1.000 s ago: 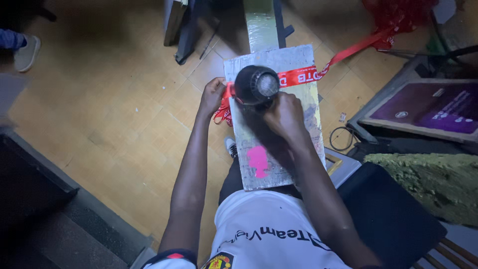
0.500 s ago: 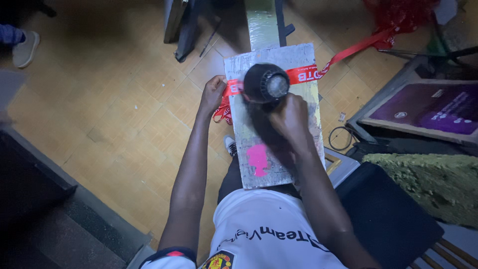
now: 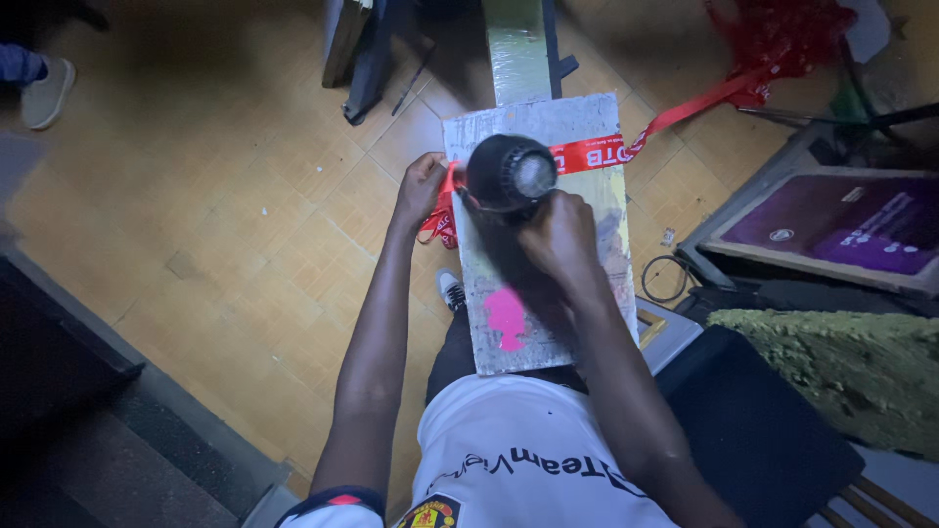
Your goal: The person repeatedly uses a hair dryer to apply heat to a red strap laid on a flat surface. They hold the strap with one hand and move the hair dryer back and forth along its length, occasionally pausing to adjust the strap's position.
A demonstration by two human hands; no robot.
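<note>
A grey, paint-stained board (image 3: 577, 313) lies across my lap, with a pink blotch (image 3: 506, 318) near its close end. A red ribbon with white printing (image 3: 597, 154) stretches across the board's far end. My right hand (image 3: 562, 235) grips a black hair-dryer-like heat blower (image 3: 509, 174), which hangs over the ribbon. My left hand (image 3: 423, 186) pinches the ribbon at the board's left edge, where more red ribbon bunches below it (image 3: 438, 227).
The ribbon runs up right to a red heap (image 3: 782, 39). A framed printing screen with a purple panel (image 3: 841, 230) lies at right, a green rough slab (image 3: 841, 367) below it. Dark boards (image 3: 362, 49) lean at top. Someone's shoe (image 3: 44, 93) is at far left.
The blower has shifted slightly to the right along the ribbon. My left hand has stayed at the board's left edge.
</note>
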